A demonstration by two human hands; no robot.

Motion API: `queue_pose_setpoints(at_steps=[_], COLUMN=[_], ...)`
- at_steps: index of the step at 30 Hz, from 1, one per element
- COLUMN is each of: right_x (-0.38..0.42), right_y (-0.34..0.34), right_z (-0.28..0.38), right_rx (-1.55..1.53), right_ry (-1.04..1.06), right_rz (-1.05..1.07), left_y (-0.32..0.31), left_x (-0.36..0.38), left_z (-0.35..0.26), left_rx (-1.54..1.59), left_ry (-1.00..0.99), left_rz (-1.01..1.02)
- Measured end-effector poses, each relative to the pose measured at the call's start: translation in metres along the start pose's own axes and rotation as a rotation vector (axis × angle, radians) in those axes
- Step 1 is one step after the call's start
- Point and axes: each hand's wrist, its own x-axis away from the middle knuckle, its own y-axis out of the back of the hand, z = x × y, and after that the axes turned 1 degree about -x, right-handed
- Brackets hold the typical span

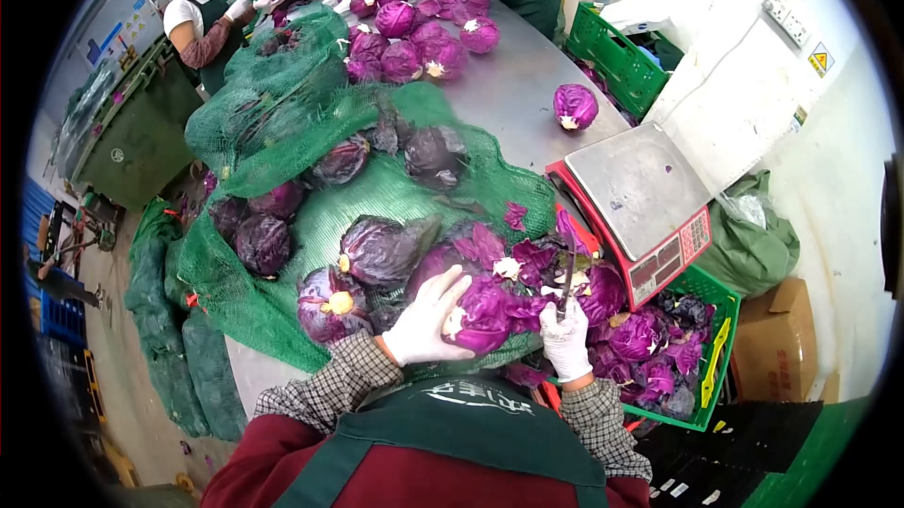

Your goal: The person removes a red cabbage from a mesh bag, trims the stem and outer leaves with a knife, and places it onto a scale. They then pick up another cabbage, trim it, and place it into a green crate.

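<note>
My left hand, in a white glove, holds a red cabbage from its left side, its pale cut stem facing the palm. In my gloved right hand is a knife, gripped by the handle with the dark blade pointing up and away from me. Loose purple cabbage leaves lie just beyond the held cabbage and around the knife. Untrimmed dark cabbages rest on a green mesh bag to the left, one with a yellowish stem close to my left wrist.
A red scale stands right of the leaves. Below it, a green crate holds leaf scraps. Several bright purple cabbages pile up farther along the metal table. Two people in aprons work at the far end. Full mesh sacks stand on the floor left.
</note>
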Motion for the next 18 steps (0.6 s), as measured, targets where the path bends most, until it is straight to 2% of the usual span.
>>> queue_pose_setpoints(at_steps=[2, 4, 6, 8, 9, 10, 12, 14, 15, 16, 18], right_x=[-0.003, -0.001, 0.003, -0.001, -0.003, -0.004, -0.005, -0.006, -0.007, -0.004, -0.003], right_y=[0.011, 0.032, 0.054, 0.06, 0.062, 0.052, 0.033, 0.001, -0.011, -0.018, -0.022], right_z=[-0.008, -0.033, -0.037, -0.006, 0.005, 0.035, 0.062, 0.073, 0.078, 0.079, 0.073], right_rx=[0.023, 0.123, 0.162, 0.095, 0.24, 0.088, 0.177, 0.087, 0.113, 0.107, 0.146], right_ry=[-0.095, -0.19, -0.098, 0.179, 0.209, 0.247, 0.217, 0.43, 0.459, 0.376, 0.386], right_rz=[-0.135, -0.154, -0.09, -0.169, -0.084, -0.029, 0.267, 0.368, 0.392, 0.449, 0.443], left_y=[0.003, 0.01, 0.014, 0.01, 0.009, 0.004, 0.002, 0.002, 0.003, 0.004, 0.006], left_x=[0.013, 0.027, 0.036, 0.035, 0.033, 0.03, 0.025, 0.02, 0.018, 0.016, 0.012], left_z=[0.007, 0.01, 0.013, 0.016, 0.013, 0.013, 0.008, 0.001, -0.004, -0.01, -0.017], left_rx=[0.025, 0.193, 0.227, 0.18, 0.144, 0.119, 0.032, -0.034, -0.068, -0.098, -0.137], left_ry=[0.003, 0.168, 0.213, 0.176, 0.148, 0.099, 0.041, 0.039, 0.04, 0.051, 0.076], left_rz=[-0.028, 0.006, 0.012, 0.009, 0.004, -0.008, -0.026, -0.012, -0.008, -0.004, 0.012])
